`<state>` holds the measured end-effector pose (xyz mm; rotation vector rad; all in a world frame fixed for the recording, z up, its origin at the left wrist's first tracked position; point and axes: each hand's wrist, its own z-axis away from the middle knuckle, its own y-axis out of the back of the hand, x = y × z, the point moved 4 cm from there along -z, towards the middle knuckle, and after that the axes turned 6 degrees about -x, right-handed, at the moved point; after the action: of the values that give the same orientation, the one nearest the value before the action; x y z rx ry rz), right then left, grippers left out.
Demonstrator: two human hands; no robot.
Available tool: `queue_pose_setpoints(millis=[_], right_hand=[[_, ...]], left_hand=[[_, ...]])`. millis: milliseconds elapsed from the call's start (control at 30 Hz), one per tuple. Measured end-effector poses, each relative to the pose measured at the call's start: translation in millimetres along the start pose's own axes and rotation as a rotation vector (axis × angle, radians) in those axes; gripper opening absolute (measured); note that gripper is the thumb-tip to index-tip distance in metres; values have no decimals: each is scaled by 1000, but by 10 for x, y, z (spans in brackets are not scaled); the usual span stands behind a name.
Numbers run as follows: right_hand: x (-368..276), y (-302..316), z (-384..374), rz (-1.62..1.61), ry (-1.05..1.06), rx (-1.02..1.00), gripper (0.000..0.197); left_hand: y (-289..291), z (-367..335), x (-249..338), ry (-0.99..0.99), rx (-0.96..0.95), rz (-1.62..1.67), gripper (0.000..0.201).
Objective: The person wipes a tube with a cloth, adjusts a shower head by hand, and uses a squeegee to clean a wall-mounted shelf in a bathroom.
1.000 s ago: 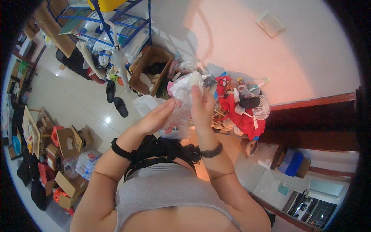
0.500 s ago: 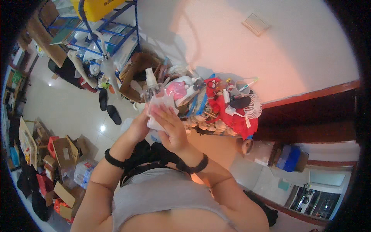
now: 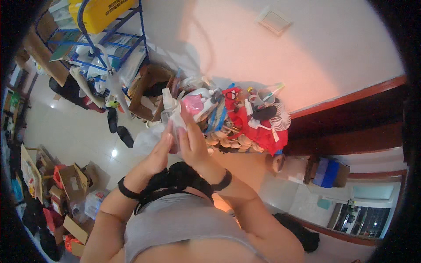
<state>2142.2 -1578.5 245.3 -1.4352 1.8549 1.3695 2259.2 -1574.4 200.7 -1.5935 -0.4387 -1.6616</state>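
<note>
Spray bottle [image 3: 169,101], clear with a white top, stood tilted a little to the left, between the person's two hands, in front of the body and left of the middle of the scene. A white wipe [image 3: 178,123] lay against it on the right and covered part of it. The left hand [image 3: 158,153] and the right hand [image 3: 194,144] were brought close together, palms facing, with the bottle and wipe between them. The right hand's fingers were stretched out along the wipe, pointing to the far side; the left hand's fingers were partly hidden, and I could not tell how firmly either hand gripped. A dark band circled each wrist.

Just left of the hands showed a whitish plastic bag [image 3: 147,139]. Beyond them, slightly to the right, a pink bag [image 3: 193,104] lay among bottles, and farther right a red cloth [image 3: 240,119] lay beside a small white fan [image 3: 281,117]. On the far left stood a blue rack [image 3: 143,30] with a yellow container [image 3: 94,16] on top, and near its foot an open cardboard box [image 3: 139,107]. Black slippers [image 3: 125,136] lay on the tiled floor [image 3: 81,127].
</note>
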Motion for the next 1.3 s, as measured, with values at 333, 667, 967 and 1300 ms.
queue_pose_setpoints(millis=[333, 667, 967, 1300], right_hand=[[-53, -64, 179, 31, 84, 19, 65], [41, 108, 170, -189, -125, 59, 55], [259, 75, 155, -99, -234, 132, 45], [-139, -8, 97, 298, 111, -53, 58]], left_hand=[[-22, -40, 270, -163, 60, -25, 63], [24, -51, 352, 44, 135, -88, 57], [74, -179, 136, -65, 239, 113, 54], [135, -265, 186, -291, 183, 169, 67]])
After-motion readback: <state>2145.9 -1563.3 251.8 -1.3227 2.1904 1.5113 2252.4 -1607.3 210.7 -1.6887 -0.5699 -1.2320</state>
